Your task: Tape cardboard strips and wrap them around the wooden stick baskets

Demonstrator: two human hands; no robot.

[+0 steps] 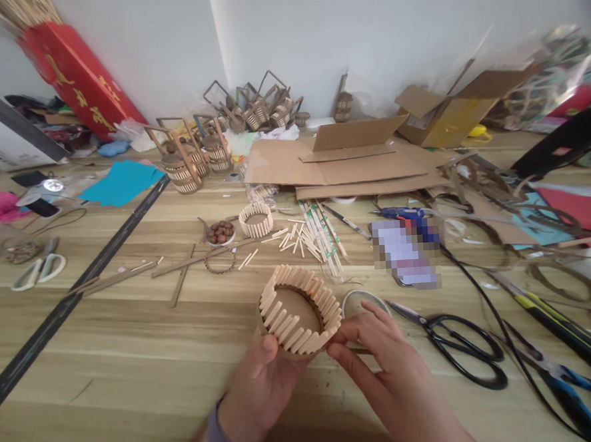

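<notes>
My left hand (258, 390) grips a small round cardboard basket (300, 311) from below, thumb pressed on its near wall. The basket's outside is lined with short pale wooden sticks standing side by side. My right hand (385, 369) pinches the basket's right edge with thumb and fingertips closed on the sticks. A similar smaller stick ring (256, 219) lies further back on the wooden floor, with loose cut sticks (296, 237) beside it.
Black scissors (458, 344) lie right of my hands, a roll of tape (361, 301) just behind them. A blue glue gun (400, 213) with black cable, flat cardboard sheets (337, 165), finished lantern-like baskets (191, 157), a dish of beads (220, 232) and white scissors (38, 270) surround them.
</notes>
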